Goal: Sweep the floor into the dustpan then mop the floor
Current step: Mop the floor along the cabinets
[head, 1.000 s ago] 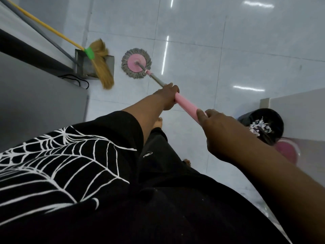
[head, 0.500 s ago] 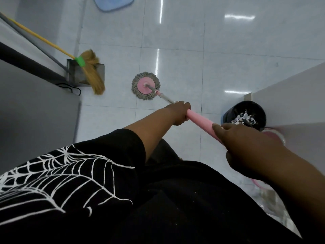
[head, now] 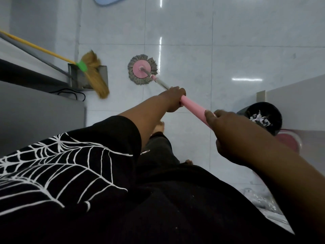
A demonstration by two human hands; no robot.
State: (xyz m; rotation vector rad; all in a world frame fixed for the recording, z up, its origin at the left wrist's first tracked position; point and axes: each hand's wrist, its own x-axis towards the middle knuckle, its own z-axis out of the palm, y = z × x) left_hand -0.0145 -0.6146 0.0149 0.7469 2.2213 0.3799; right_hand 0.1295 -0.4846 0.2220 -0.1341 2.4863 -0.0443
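A round mop head (head: 142,69), grey strands around a pink disc, lies flat on the white tiled floor (head: 184,29) ahead of me. Its pink handle (head: 193,108) runs back toward my body. My left hand (head: 173,98) grips the handle at its lower, far end, where pink meets the metal rod. Closer to me, my right hand (head: 233,136) grips the upper end. A straw broom (head: 95,78) with a yellow stick and green collar leans at the left, its bristles over a grey metal dustpan (head: 77,78).
A black bin (head: 274,111) holding crumpled paper stands at the right beside a white cabinet (head: 299,95), with a pink basin (head: 288,140) just below it. A grey counter (head: 35,106) and a black cable (head: 70,93) fill the left. A blue mat (head: 109,0) lies far ahead.
The mop head slid across the tiles, first to the right and toward me, then away again. Both hands kept their grip on the handle. The view shifted slightly.
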